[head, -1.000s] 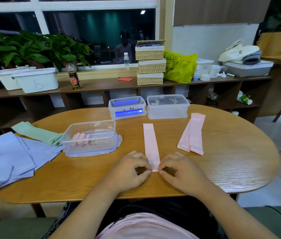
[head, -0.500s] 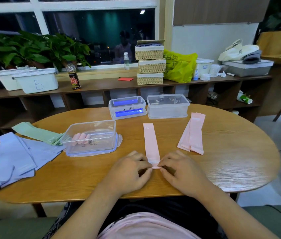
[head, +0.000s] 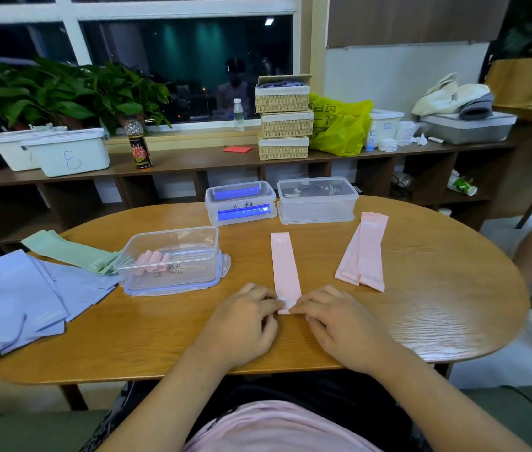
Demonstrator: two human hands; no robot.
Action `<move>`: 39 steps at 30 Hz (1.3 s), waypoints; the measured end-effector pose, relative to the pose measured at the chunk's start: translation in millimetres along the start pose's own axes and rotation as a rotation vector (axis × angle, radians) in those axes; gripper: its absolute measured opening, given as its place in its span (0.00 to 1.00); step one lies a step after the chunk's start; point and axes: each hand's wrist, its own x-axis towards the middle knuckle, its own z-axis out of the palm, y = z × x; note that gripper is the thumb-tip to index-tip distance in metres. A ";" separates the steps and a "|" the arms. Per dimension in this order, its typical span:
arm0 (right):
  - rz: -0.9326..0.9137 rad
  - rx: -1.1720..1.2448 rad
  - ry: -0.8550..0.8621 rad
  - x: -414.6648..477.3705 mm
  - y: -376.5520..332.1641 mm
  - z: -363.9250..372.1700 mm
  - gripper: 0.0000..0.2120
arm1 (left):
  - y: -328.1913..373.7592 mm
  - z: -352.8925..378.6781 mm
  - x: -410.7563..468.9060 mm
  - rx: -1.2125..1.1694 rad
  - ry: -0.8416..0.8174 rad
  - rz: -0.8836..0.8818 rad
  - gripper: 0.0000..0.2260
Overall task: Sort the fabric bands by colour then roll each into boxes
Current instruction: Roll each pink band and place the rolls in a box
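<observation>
Step in hand: rolling, pink batch. One pink band lies flat and lengthwise on the table, with its near end towards the front edge. The left hand and right hand meet at that near end, fingers curled, each pinching a corner. A small first turn shows between the fingertips. The roll looks barely begun, since nearly the whole length lies flat.

Sorting looks done. A pink stack sits just right of the band. Green bands and pale blue bands lie in separate heaps at the left. An open clear box, left of the band and apparently sitting on its own lid, holds a few pink rolls. At the far side are a blue-lidded box and a clear lidded box; I cannot read their contents.

Next move, as judged: walk the turn away from the body with both hands moving evenly. The fabric looks thin and limp, so the first turn needs to be tight and the edges square, or the roll will cone. The finished roll then goes left into the open clear box beside the pink rolls. The pink stack, the green and the blue remain to be rolled.
</observation>
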 end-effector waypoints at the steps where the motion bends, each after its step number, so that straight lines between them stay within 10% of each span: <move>1: 0.006 0.005 -0.004 0.2 0.3 0.4 0.17 | -0.5 -0.4 0.7 0.000 -0.003 -0.021 0.20; 39: 0.100 -0.110 -0.024 58.3 22.2 8.2 0.19 | -7.4 3.8 12.0 -0.060 -0.029 -0.125 0.28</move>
